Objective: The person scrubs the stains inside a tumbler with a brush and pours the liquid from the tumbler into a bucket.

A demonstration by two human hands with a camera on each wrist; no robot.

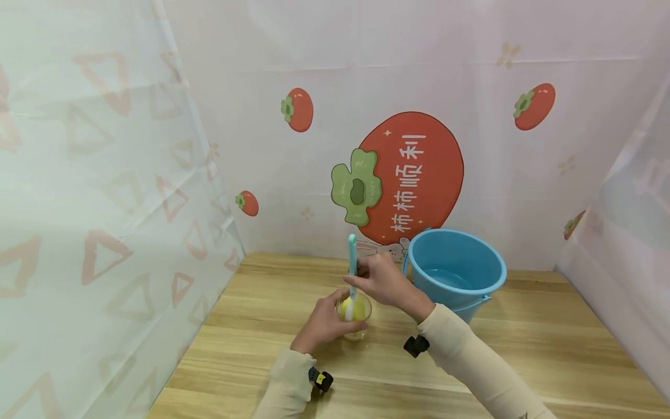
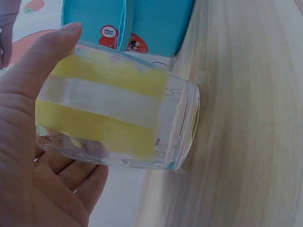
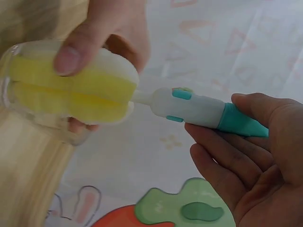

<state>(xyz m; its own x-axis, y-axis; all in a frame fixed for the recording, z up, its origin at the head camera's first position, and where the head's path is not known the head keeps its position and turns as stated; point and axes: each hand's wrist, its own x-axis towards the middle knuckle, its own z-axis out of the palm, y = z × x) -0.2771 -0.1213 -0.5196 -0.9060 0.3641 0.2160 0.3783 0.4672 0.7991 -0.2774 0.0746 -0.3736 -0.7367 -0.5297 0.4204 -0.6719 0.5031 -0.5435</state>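
Observation:
In the head view my left hand (image 1: 328, 320) grips a clear glass (image 1: 356, 335) just above the wooden table. Thumb on one side and fingers on the other, it steadies the glass, as the left wrist view also shows. Inside the glass sits the yellow and white sponge head (image 3: 94, 94) of a bottle brush (image 1: 353, 256). My right hand (image 1: 382, 282) pinches the brush's white and teal handle (image 3: 208, 112) between thumb and fingers, above the glass's mouth. The brush stands nearly upright in the head view, its teal end pointing up.
A blue bucket (image 1: 450, 250) with a handle stands right of my hands, near the back of the wooden table (image 1: 251, 337). Behind the table hangs a white cloth (image 1: 235, 128) printed with red persimmons, and another patterned cloth (image 1: 104, 192) hangs at the left.

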